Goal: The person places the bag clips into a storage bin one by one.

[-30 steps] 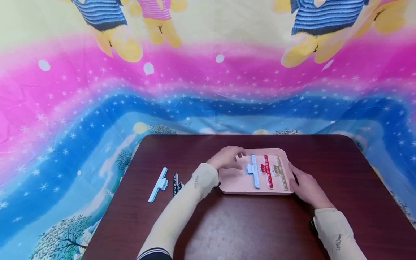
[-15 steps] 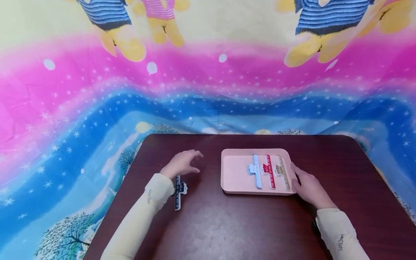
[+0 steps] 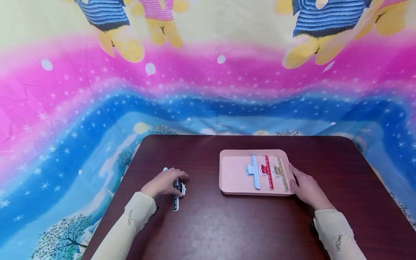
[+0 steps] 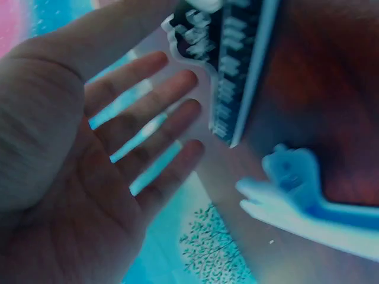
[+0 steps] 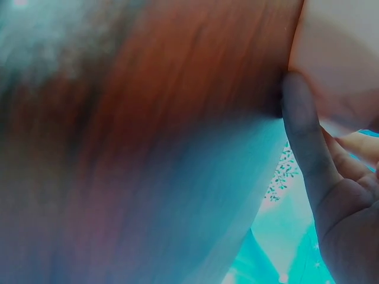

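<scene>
In the head view a black piano-key clip (image 3: 176, 206) lies on the left side of the table, with my left hand (image 3: 162, 183) right over it. The left wrist view shows that hand's fingers (image 4: 172, 112) spread and straight, the thumb reaching to the grip of the black clip (image 4: 228, 94). A light blue clip (image 3: 165, 169) is mostly hidden behind the hand; its blue grip (image 4: 293, 174) shows in the left wrist view. My right hand (image 3: 307, 186) rests against the right wall of a pink tray (image 3: 256, 193), thumb (image 5: 301, 112) at its near corner.
Inside the tray, on its right half, a light blue clip (image 3: 255, 173), a red clip (image 3: 268, 173) and a gold clip (image 3: 282, 175) lie side by side. The dark wooden table (image 3: 227, 224) backs onto a patterned cloth (image 3: 208, 79).
My left hand has left the tray's left side, swung left across the table and come down over the black clip. The right hand and the tray have stayed in place.
</scene>
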